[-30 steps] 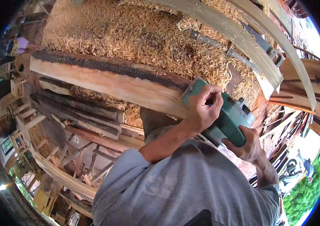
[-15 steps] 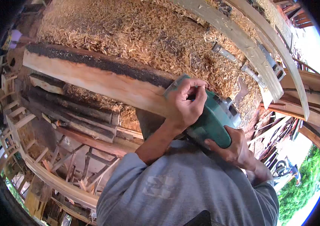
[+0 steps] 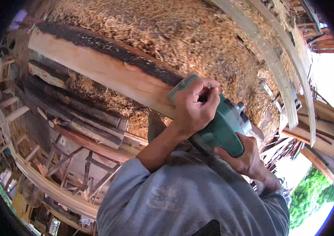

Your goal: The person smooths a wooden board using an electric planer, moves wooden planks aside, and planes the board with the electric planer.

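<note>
A green electric planer (image 3: 218, 128) sits at the near end of a thick plank (image 3: 100, 69), which has a pale planed face and a dark bark edge. My left hand (image 3: 197, 104) is closed over the planer's front part, its fingers curled in; whatever grip lies under them is hidden. Around the rear handle wraps my right hand (image 3: 245, 156), thumb on the near side. The planer's sole and its contact with the wood are out of sight.
Wood shavings (image 3: 143, 31) cover the ground beyond the plank. Long curved boards (image 3: 265, 51) lie at the upper right. On the left are dark timbers (image 3: 84, 118), a hand tool (image 3: 54, 121) with a blade, and a curved wooden frame (image 3: 52, 185).
The view has turned, so the plank slopes more steeply and the boards at right have shifted. Both hands keep their hold on the planer, with little visible movement against the plank.
</note>
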Motion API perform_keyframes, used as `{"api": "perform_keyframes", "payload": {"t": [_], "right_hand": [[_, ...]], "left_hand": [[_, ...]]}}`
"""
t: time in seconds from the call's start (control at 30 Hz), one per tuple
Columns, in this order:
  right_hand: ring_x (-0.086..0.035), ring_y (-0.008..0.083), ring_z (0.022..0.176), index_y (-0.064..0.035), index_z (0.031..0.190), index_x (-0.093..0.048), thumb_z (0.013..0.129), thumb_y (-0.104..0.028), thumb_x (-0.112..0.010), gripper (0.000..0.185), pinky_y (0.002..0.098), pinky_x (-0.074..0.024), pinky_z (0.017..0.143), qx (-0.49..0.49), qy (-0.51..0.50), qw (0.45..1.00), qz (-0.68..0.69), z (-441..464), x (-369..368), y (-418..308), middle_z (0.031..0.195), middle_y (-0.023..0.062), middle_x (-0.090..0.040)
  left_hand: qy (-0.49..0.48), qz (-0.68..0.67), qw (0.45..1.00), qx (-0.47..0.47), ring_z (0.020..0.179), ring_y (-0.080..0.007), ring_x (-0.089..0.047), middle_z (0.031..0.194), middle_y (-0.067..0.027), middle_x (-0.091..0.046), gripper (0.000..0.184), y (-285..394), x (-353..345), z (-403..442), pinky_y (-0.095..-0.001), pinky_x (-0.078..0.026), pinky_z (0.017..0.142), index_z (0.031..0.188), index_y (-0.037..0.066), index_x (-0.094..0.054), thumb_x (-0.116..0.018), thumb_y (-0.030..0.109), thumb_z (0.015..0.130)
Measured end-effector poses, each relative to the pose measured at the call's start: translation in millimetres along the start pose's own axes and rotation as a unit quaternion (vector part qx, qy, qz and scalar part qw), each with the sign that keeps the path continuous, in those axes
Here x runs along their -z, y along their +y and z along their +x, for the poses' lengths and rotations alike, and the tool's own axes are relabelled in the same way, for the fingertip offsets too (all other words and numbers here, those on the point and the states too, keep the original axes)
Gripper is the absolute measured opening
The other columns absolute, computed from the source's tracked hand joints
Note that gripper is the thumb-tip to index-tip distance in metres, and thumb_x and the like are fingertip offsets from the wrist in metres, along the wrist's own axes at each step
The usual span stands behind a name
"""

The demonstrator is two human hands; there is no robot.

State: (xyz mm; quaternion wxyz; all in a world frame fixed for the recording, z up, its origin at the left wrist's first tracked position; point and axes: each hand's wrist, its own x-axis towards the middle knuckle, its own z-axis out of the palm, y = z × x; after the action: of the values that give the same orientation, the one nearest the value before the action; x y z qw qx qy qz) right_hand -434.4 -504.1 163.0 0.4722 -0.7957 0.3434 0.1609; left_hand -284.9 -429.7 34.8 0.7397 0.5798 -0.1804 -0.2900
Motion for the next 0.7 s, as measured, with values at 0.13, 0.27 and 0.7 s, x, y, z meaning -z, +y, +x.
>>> {"api": "perform_keyframes", "payload": {"t": [0.13, 0.27, 0.7], "right_hand": [[-0.062, 0.0138, 0.057, 0.0063, 0.087, -0.065, 0.082, -0.025, -0.080, 0.035, 0.0314, -0.0472, 0.052, -0.044, -0.022, 0.998, 0.023, 27, -16, -36, 0.066, 0.0111, -0.066], [-0.066, 0.0206, 0.055, 0.0036, 0.083, -0.065, 0.081, -0.031, -0.083, 0.039, 0.0359, -0.0509, 0.052, -0.016, -0.018, 1.000, 0.013, 58, -34, -71, 0.064, 0.0160, -0.066], [-0.063, 0.0127, 0.067, 0.0034, 0.101, -0.069, 0.085, -0.031, -0.078, 0.039, 0.0326, -0.0501, 0.062, -0.042, -0.051, 0.998, -0.004, 157, -86, -212, 0.074, 0.0103, -0.069]], "left_hand": [[-0.001, -0.002, 1.000, -0.009, 0.065, -0.0035, -0.057, 0.075, 0.0009, -0.062, 0.008, 18, 39, 26, -0.0195, -0.046, 0.057, 0.102, 0.001, -0.061, -0.063, -0.001, 0.094], [0.012, 0.014, 0.999, -0.034, 0.065, -0.0026, -0.056, 0.074, 0.0020, -0.061, 0.006, 29, 84, 53, -0.0197, -0.045, 0.057, 0.100, 0.002, -0.062, -0.063, 0.000, 0.094], [0.055, 0.004, 0.996, -0.067, 0.059, -0.0045, -0.059, 0.068, -0.0009, -0.064, 0.010, 71, 221, 151, -0.0229, -0.047, 0.054, 0.100, 0.001, -0.064, -0.064, 0.005, 0.091]]}}
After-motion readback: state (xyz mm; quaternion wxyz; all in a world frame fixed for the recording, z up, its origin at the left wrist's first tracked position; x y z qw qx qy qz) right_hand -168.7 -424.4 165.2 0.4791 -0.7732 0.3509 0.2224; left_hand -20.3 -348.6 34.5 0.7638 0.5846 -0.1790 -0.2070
